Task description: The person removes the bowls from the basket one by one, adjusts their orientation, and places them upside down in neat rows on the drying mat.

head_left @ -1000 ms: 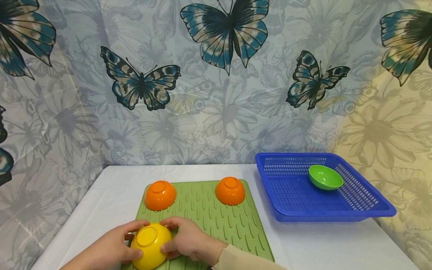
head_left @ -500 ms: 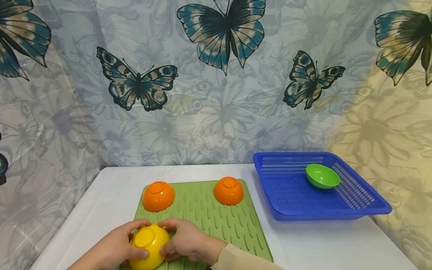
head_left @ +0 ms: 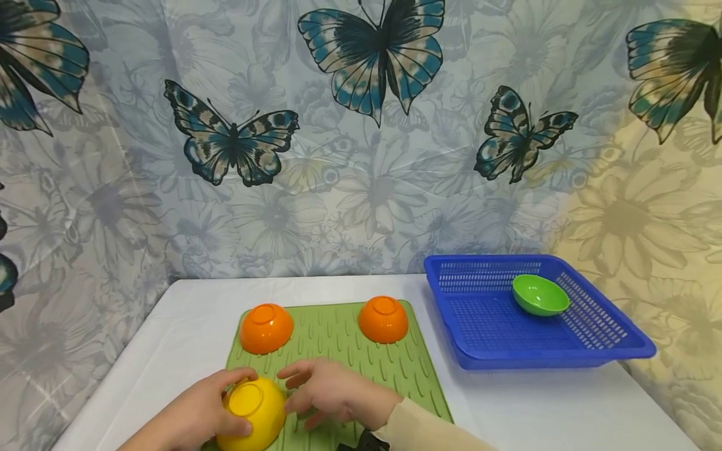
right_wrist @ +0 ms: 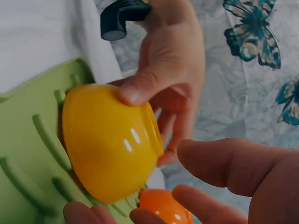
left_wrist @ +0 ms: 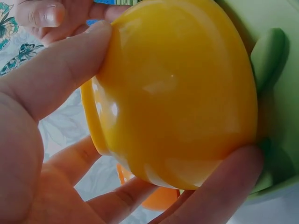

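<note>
A glossy yellow bowl lies upside down at the near left of the green ridged mat. My left hand grips it from the left, thumb on the near side and fingers round the far side; the left wrist view shows the thumb pressed on the bowl's wall. To the right of the bowl, my right hand is held apart from it with loosely spread fingers, holding nothing. In the right wrist view a gap shows between its fingertips and the yellow bowl.
Two orange bowls, one at far left and one at far right, sit upside down on the mat. A blue perforated basket stands right of the mat on the white cloth. Inside it, a green bowl rests tilted.
My right hand has let go of the yellow bowl and moved slightly right, its fingers opening. The left hand keeps its grip on the bowl, which has hardly shifted.
</note>
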Tool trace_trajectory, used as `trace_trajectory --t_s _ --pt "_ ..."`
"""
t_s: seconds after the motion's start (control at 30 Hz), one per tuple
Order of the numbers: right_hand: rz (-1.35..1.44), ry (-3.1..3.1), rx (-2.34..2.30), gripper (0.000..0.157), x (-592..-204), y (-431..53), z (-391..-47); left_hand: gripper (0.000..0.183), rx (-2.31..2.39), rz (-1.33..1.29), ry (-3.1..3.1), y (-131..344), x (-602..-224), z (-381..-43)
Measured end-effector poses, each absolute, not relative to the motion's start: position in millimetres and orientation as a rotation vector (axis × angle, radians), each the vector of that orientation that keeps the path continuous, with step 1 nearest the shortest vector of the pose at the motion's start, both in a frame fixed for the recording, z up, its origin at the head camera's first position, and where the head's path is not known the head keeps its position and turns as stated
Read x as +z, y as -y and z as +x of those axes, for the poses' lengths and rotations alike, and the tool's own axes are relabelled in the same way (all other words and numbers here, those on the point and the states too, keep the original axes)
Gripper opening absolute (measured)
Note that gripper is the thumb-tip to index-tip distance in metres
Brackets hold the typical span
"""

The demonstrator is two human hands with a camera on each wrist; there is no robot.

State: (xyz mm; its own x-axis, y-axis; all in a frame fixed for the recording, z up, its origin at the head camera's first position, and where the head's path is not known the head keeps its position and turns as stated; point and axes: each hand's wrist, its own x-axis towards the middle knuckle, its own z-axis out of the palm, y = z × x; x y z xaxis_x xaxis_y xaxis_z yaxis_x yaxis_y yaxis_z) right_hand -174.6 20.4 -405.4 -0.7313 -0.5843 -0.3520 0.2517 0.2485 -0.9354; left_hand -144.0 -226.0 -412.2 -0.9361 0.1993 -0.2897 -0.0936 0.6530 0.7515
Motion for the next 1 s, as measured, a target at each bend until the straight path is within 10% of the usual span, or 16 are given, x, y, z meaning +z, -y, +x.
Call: trace_trajectory --t_s 0.47,1.0 --pt "-1.087 -1.770 -1.282 0.052 -330.6 -128.3 -226.9 0.083 1.206 0.036 -2.485 223.4 -412.7 -145.1" --pt "0.015 -2.231 -1.708 0.089 -295.5 -436.4 -310.0 0.084 1.150 -0.027 -2.534 219.2 -409.6 -146.1"
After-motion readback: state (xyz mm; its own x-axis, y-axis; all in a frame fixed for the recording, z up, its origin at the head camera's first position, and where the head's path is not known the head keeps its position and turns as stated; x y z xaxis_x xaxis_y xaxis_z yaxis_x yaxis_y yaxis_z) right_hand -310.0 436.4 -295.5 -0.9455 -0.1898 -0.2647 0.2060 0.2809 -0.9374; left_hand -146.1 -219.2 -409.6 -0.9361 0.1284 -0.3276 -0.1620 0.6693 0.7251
